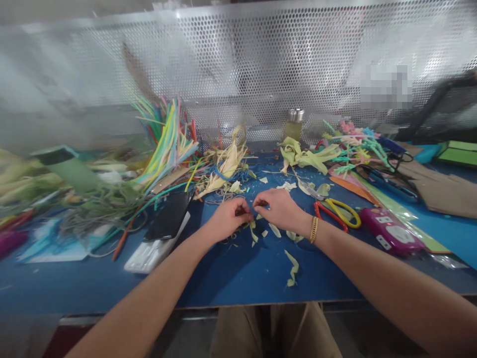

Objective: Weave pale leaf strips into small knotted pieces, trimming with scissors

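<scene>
Over the middle of the blue table, my left hand (234, 217) is closed in a pinch. A small pale green strip of corn husk (253, 231) hangs from its fingertips. Close beside it, my right hand (278, 206), with a gold bracelet at the wrist, has its fingers pressed together; anything between them is too small to make out. Cut husk scraps (275, 230) lie under and around both hands, and a curled husk piece (292, 268) rests nearer the front edge. Behind the hands stands a bundle of husks (225, 169) with blue string around it.
Scissors (345, 213) with red and yellow handles and a purple case (389, 231) lie to the right. A dark phone (168, 216) rests on a white box at left, before colourful pipe cleaners (167, 141). A bottle (294, 125) stands by the perforated metal panel (238, 64).
</scene>
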{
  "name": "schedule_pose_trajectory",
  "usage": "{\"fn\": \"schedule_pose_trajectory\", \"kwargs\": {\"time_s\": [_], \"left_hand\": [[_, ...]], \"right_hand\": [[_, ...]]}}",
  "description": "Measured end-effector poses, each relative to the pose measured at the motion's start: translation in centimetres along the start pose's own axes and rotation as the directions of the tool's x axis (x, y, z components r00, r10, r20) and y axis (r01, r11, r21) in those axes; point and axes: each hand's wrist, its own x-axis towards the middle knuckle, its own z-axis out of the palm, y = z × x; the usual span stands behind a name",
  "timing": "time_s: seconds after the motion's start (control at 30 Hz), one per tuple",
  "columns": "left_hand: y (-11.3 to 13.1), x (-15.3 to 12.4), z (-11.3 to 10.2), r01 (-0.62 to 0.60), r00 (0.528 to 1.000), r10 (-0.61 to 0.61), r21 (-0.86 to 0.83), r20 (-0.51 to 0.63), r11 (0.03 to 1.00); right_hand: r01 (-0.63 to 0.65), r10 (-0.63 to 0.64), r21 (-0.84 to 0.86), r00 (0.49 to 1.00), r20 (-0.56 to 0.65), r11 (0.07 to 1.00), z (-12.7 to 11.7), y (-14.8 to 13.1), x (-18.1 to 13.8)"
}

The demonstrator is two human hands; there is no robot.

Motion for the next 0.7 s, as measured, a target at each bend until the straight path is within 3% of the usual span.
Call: {"fn": "schedule_pose_trajectory", "kwargs": {"time_s": [0.37, 0.5, 0.7], "left_hand": [[0.1, 0.0, 0.0, -0.003, 1.0, 0.002, -0.028, -0.016, 1.0], [0.2, -0.1, 0.1, 0.077, 0.996, -0.082, -0.141, -0.028, 0.987], [0.9, -0.4, -0.1, 0.173, 0.977, -0.204, -0.318, -0.066, 0.932]], "right_hand": [[0.036, -0.04, -0.102, 0.999, -0.033, 0.994, 0.0, -1.0, -0.3], [0.026, -0.034, -0.113, 0.997, -0.065, 0.993, -0.2, -1.1, -0.4], [0.135, -0.14, -0.114, 0.99, -0.037, 0.984, -0.2, -1.6, -0.7]]}}
